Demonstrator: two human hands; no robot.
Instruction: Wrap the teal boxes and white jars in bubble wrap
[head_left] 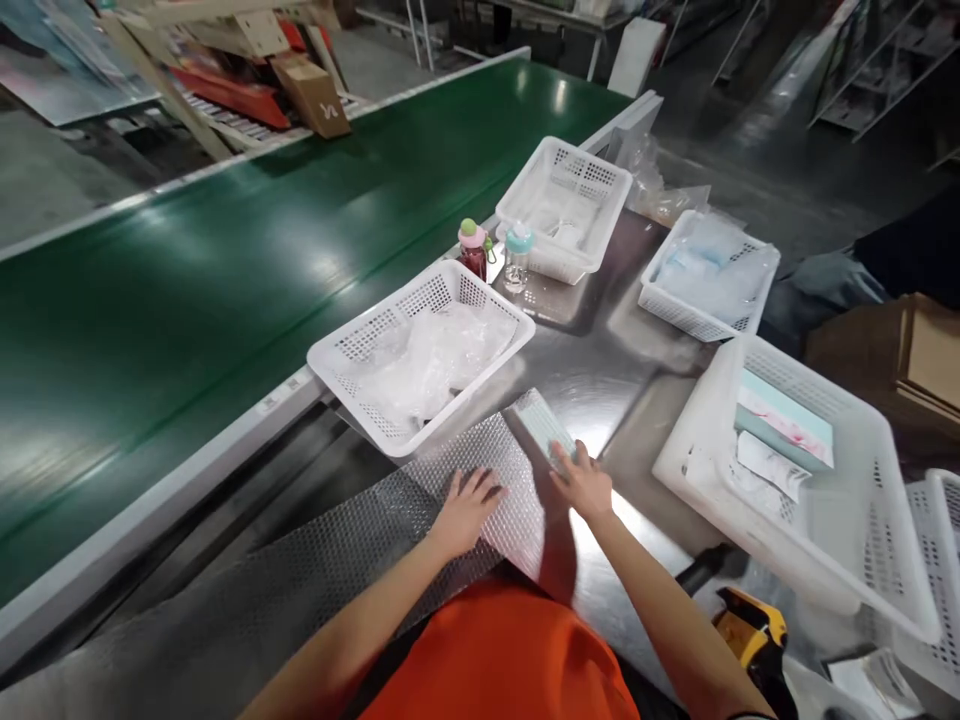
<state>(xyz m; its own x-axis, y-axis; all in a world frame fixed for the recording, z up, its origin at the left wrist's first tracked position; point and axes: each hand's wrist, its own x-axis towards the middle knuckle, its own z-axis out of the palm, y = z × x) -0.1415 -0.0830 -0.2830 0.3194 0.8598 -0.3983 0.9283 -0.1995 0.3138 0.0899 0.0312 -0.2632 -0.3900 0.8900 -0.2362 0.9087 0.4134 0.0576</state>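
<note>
My left hand (466, 512) lies spread on a long sheet of clear bubble wrap (517, 500), which runs off to the lower left. My right hand (585, 484) grips the near end of a small, flat, pale blue package (541, 422) that looks wrapped in bubble wrap. This package rests on the metal table (592, 360), just past the right edge of the sheet. Beyond my hands stands a white basket (360, 420) with crumpled clear plastic bags (442, 350) in it.
A green conveyor belt (247, 260) runs along the left. A pink-topped bottle (472, 250) and a teal-topped bottle (517, 258) stand near another white basket (615, 190). At right are a basket of bags (705, 265), a large bin (847, 400) with a pale blue box (787, 420), and a yellow-black tool (750, 630).
</note>
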